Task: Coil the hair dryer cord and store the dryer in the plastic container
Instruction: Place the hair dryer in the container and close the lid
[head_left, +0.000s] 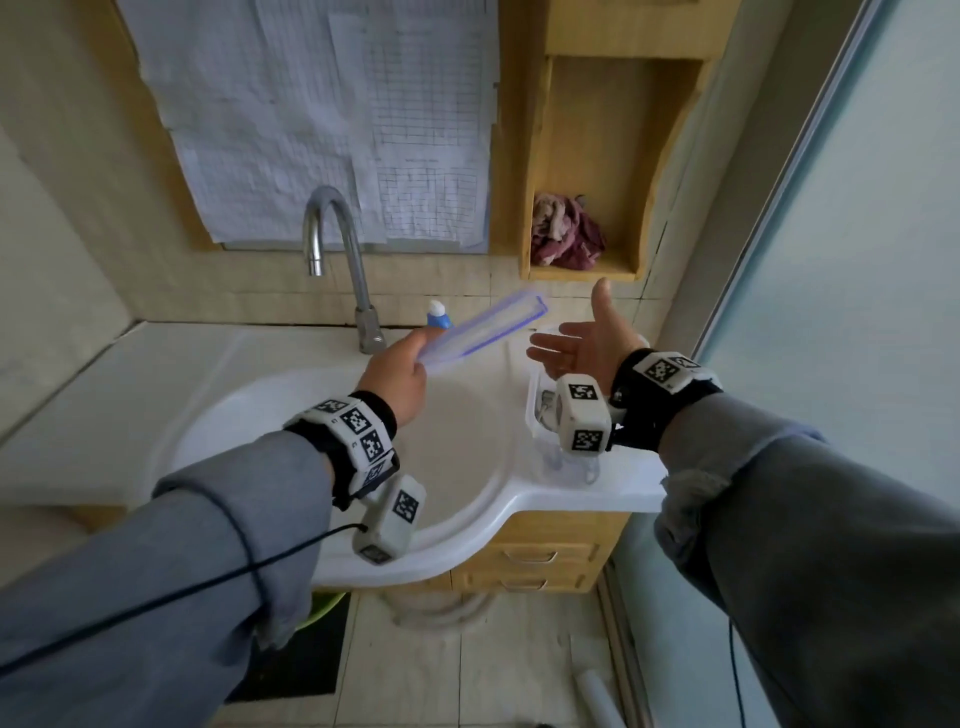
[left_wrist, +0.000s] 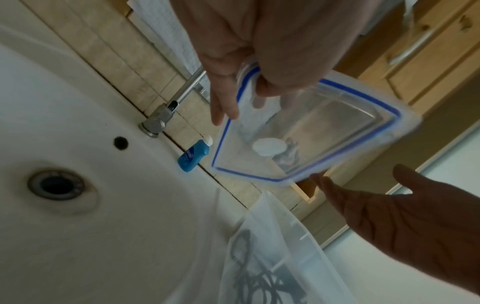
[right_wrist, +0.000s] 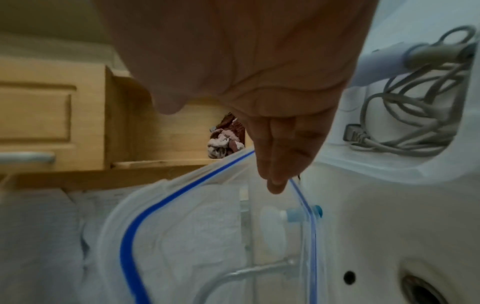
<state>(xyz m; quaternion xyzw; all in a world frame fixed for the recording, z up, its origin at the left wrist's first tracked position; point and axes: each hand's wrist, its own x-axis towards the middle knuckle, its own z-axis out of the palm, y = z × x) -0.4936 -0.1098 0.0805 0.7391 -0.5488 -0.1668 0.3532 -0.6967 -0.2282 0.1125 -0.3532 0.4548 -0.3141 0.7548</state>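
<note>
Now the left hand (head_left: 397, 382) pinches the lid (head_left: 485, 332) above the sink (head_left: 524, 501), right hand (head_left: 584, 345) spread beside it, seemingly to cover the container (left_wrist: 272, 257) holding dryer (right_wrist: 384, 63) and cord (right_wrist: 405, 115).

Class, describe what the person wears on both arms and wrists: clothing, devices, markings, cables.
Both arms wear grey long sleeves. Each wrist carries a black band with white blocks bearing black-and-white square markers, and a white camera box hangs beneath. A thin black cable runs along the left sleeve.
</note>
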